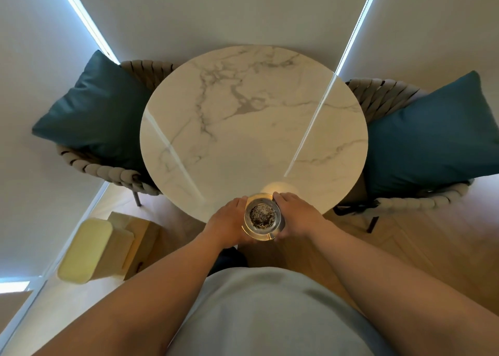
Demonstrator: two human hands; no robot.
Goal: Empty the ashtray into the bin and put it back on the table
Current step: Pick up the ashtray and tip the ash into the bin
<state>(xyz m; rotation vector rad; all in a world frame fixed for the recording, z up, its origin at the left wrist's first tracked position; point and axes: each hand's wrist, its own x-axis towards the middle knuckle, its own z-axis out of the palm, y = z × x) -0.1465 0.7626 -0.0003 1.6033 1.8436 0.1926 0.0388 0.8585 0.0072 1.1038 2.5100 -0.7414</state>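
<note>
Two bare hands hold the ashtray (262, 216) at the near edge of the round marble table (253, 129). The left hand (229, 222) is closed around its left side, and the right hand (294, 216) is closed around its right side, with the fingertips (278, 195) reaching over the far rim. The ashtray is made of clear glass and has dark ash and grey bits in the middle of its bowl. It is partly over the table edge, toward the person; I cannot tell if it rests on the marble or is lifted a little. On the floor at the left, well apart from the hands, stands a pale yellow bin (86, 250) (its lid looks shut) just beside a cardboard box (143, 237). Woven chairs stand on both sides of the table, each with a teal cushion (97, 110).
</note>
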